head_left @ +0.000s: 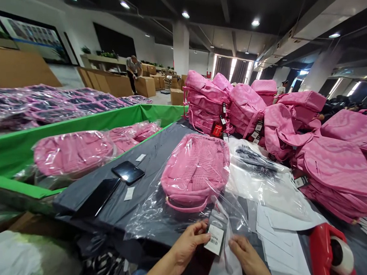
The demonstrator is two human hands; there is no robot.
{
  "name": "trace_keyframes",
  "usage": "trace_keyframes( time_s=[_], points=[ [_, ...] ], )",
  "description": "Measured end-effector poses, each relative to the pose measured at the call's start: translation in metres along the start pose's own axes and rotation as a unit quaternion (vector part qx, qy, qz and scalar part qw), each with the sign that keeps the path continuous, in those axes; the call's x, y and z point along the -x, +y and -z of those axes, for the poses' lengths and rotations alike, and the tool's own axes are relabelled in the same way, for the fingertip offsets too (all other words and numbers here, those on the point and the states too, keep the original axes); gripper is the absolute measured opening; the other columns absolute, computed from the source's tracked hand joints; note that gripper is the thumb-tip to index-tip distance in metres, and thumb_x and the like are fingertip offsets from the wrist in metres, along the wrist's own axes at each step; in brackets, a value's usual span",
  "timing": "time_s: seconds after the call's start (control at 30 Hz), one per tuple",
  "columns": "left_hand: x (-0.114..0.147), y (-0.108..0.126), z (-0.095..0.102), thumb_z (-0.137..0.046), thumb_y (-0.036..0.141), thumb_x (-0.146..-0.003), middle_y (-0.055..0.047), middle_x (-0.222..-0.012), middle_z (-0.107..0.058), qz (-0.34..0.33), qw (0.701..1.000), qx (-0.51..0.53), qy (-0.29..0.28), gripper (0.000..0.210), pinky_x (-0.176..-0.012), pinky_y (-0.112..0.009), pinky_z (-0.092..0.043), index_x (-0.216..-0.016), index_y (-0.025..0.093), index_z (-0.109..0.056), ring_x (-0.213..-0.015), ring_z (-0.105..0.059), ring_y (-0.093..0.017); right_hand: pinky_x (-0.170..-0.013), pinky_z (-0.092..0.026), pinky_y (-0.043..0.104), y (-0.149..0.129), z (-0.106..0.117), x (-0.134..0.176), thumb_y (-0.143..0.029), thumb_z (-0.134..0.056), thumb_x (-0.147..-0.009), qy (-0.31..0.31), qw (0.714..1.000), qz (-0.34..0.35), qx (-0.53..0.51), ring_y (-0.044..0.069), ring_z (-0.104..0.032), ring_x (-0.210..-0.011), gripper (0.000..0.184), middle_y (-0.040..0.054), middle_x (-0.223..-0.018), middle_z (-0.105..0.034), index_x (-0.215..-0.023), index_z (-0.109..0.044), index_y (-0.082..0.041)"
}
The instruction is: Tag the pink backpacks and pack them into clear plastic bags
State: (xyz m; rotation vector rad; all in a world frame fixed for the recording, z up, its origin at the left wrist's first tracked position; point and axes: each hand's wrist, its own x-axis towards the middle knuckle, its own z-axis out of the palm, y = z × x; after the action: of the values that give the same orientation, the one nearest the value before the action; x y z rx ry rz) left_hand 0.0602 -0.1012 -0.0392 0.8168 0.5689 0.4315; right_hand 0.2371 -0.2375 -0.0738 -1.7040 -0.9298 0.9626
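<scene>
A pink backpack [196, 170] lies on the dark-covered table in a clear plastic bag [145, 216], its top handle toward me. My left hand [192, 240] pinches a grey hang tag [218, 222] with a white barcode label. My right hand [245, 252], thumb against fingers, grips the edge of a whitish plastic sheet [226, 261] just right of the tag. Whether that sheet is part of the clear bag, I cannot tell.
Piled pink backpacks [206, 98] stand behind and right. Flat plastic bags [263, 178], white papers [279, 239] and a red tape dispenser [322, 249] lie right. Left are a phone [128, 172], a dark tablet-like slab [96, 196] and a green-walled bin [107, 117] with bagged backpacks.
</scene>
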Motion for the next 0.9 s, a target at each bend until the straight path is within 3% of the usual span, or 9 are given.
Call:
trace_keyframes(
  time_s=[0.07, 0.13, 0.23, 0.33, 0.43, 0.57, 0.67, 0.8, 0.9],
  points=[
    [0.0, -0.005, -0.005, -0.097, 0.033, -0.048, -0.003, -0.084, -0.07, 0.025, 0.999, 0.034, -0.002, 0.042, -0.08, -0.028, -0.048, -0.074, 0.016, -0.068, -0.076, -0.064, -0.017, -0.076, -0.053, 0.035, 0.013, -0.003, 0.0, -0.08, -0.062, -0.07, -0.005, 0.989, -0.083, -0.121, 0.022, -0.065, -0.077, 0.064, 0.0057, -0.086, -0.071, -0.093, -0.071, -0.02],
    [-0.001, -0.013, -0.003, -0.096, 0.035, -0.052, -0.003, -0.082, -0.07, 0.034, 0.999, 0.032, -0.01, 0.043, -0.08, -0.029, -0.049, -0.08, 0.016, -0.069, -0.076, -0.064, -0.017, -0.073, -0.053, 0.035, 0.022, -0.003, 0.001, -0.083, -0.067, -0.063, 0.024, 0.977, -0.127, -0.169, 0.022, -0.065, -0.077, 0.071, 0.0065, -0.089, -0.071, -0.097, -0.071, -0.02],
    [-0.001, -0.03, 0.008, -0.093, 0.047, -0.057, -0.003, -0.08, -0.069, -0.016, 0.999, -0.042, 0.019, 0.046, -0.074, -0.027, -0.047, -0.079, 0.016, -0.067, -0.077, -0.064, -0.018, -0.083, -0.05, 0.035, 0.019, 0.005, 0.007, -0.084, -0.065, -0.065, 0.065, 0.995, -0.072, -0.035, 0.026, -0.065, -0.092, 0.07, 0.009, -0.092, -0.072, -0.09, -0.074, -0.019],
    [0.002, -0.039, 0.018, -0.092, 0.06, -0.05, 0.0, -0.071, -0.064, -0.077, 0.989, -0.103, 0.078, 0.057, -0.07, -0.027, -0.048, -0.071, 0.017, -0.061, -0.072, -0.061, -0.018, -0.074, -0.046, 0.033, 0.004, 0.011, 0.013, -0.081, -0.048, -0.081, 0.027, 0.99, -0.002, 0.137, 0.023, -0.062, -0.077, 0.066, 0.0061, -0.073, -0.066, -0.073, -0.068, -0.018],
    [0.009, -0.035, 0.015, -0.09, 0.061, -0.055, 0.0, -0.071, -0.067, -0.065, 0.99, -0.09, 0.085, 0.055, -0.074, -0.029, -0.049, -0.076, 0.019, -0.061, -0.072, -0.064, -0.019, -0.07, -0.044, 0.032, -0.001, 0.01, 0.016, -0.078, -0.042, -0.087, 0.009, 0.985, 0.017, 0.17, 0.022, -0.06, -0.071, 0.066, 0.0057, -0.07, -0.064, -0.07, -0.064, -0.018],
    [0.017, -0.027, 0.0, -0.089, 0.055, -0.063, -0.003, -0.076, -0.072, -0.013, 0.999, -0.015, 0.029, 0.05, -0.081, -0.03, -0.048, -0.086, 0.02, -0.061, -0.078, -0.068, -0.021, -0.089, -0.05, 0.037, 0.009, -0.002, 0.017, -0.088, -0.059, -0.069, 0.018, 0.999, -0.043, 0.004, 0.03, -0.065, -0.101, 0.075, 0.0109, -0.098, -0.073, -0.094, -0.073, -0.018],
    [0.016, -0.034, -0.007, -0.09, 0.059, -0.059, -0.004, -0.078, -0.072, -0.031, 0.997, -0.035, 0.057, 0.054, -0.079, -0.03, -0.048, -0.084, 0.019, -0.063, -0.079, -0.066, -0.022, -0.093, -0.052, 0.04, 0.018, -0.011, 0.022, -0.086, -0.067, -0.065, -0.007, 0.988, -0.078, -0.13, 0.031, -0.066, -0.108, 0.08, 0.0114, -0.102, -0.075, -0.106, -0.073, -0.018],
    [0.006, -0.056, -0.004, -0.086, 0.065, -0.058, -0.003, -0.081, -0.068, -0.085, 0.986, -0.12, 0.082, 0.055, -0.081, -0.029, -0.047, -0.078, 0.018, -0.067, -0.084, -0.061, -0.022, -0.096, -0.053, 0.041, 0.022, -0.016, 0.033, -0.08, -0.072, -0.065, 0.151, 0.98, -0.069, -0.108, 0.033, -0.066, -0.114, 0.069, 0.0113, -0.106, -0.076, -0.1, -0.076, -0.02],
    [-0.003, -0.069, 0.003, -0.08, 0.072, -0.06, -0.003, -0.078, -0.065, -0.106, 0.979, -0.167, 0.054, 0.059, -0.077, -0.03, -0.046, -0.076, 0.018, -0.065, -0.081, -0.058, -0.022, -0.094, -0.055, 0.042, 0.019, -0.019, 0.032, -0.084, -0.064, -0.069, 0.188, 0.98, -0.054, -0.038, 0.035, -0.067, -0.112, 0.07, 0.0116, -0.102, -0.077, -0.096, -0.077, -0.02]
  ],
)
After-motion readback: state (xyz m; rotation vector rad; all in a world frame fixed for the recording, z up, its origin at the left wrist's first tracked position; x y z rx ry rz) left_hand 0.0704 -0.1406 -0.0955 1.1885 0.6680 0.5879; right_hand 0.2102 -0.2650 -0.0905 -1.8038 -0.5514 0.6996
